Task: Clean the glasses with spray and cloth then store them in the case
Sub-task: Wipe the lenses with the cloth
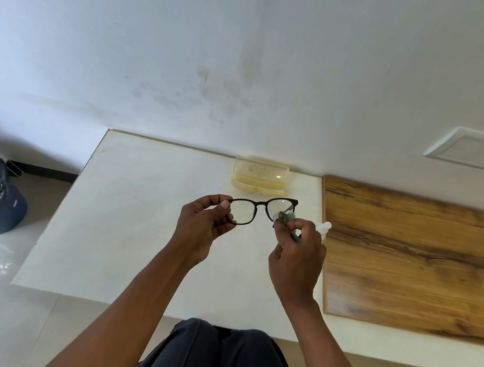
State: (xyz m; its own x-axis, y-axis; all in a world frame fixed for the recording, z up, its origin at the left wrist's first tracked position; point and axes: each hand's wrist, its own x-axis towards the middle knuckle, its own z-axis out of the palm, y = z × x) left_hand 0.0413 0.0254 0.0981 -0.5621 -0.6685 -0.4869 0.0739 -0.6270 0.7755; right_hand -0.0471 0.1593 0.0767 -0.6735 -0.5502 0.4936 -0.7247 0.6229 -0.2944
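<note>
White table (132,229) bears open case (260,176), bottle (324,227).

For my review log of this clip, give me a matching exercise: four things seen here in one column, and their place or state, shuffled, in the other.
Things:
1. glasses
2. grey cloth
3. glasses case
4. spray bottle

Places or states:
A. open, at the back of the white table by the wall
B. pinched in the right hand against a lens
C. held above the table by the left hand, at the frame's left end
D. mostly hidden behind the right hand, white tip showing

Pairs: 1-C, 2-B, 3-A, 4-D
</note>
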